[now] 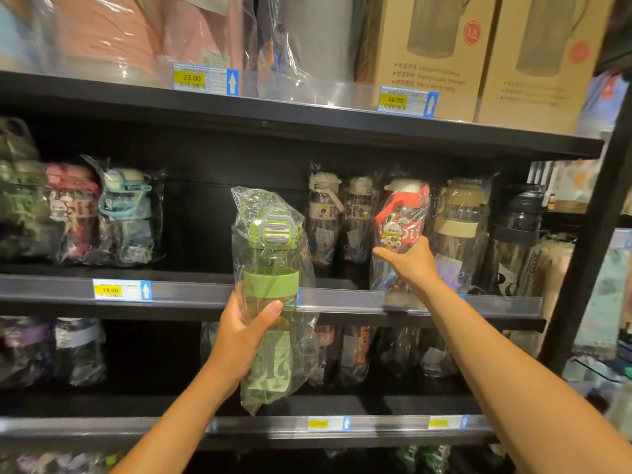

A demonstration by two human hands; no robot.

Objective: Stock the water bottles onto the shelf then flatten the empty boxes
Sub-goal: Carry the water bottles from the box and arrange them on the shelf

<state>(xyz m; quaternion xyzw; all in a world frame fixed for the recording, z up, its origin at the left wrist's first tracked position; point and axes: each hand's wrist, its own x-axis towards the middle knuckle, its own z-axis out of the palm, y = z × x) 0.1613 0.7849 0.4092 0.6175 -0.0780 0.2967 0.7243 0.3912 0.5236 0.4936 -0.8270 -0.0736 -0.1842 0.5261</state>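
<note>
My left hand [239, 336] grips a green water bottle [272, 268] wrapped in a clear plastic bag, held upright in front of the middle shelf [205, 295]. My right hand [407, 260] holds a red-capped bottle [402, 220] in a plastic bag, standing tilted at the front of that shelf, right of the green one. An open gap on the shelf lies behind the green bottle.
Bagged bottles stand at the left [124, 217] and right [460, 230] of the middle shelf. More fill the lower shelf [78, 354]. Brown boxes [434, 53] and pink flasks sit on the top shelf. A black upright post [591, 241] bounds the right side.
</note>
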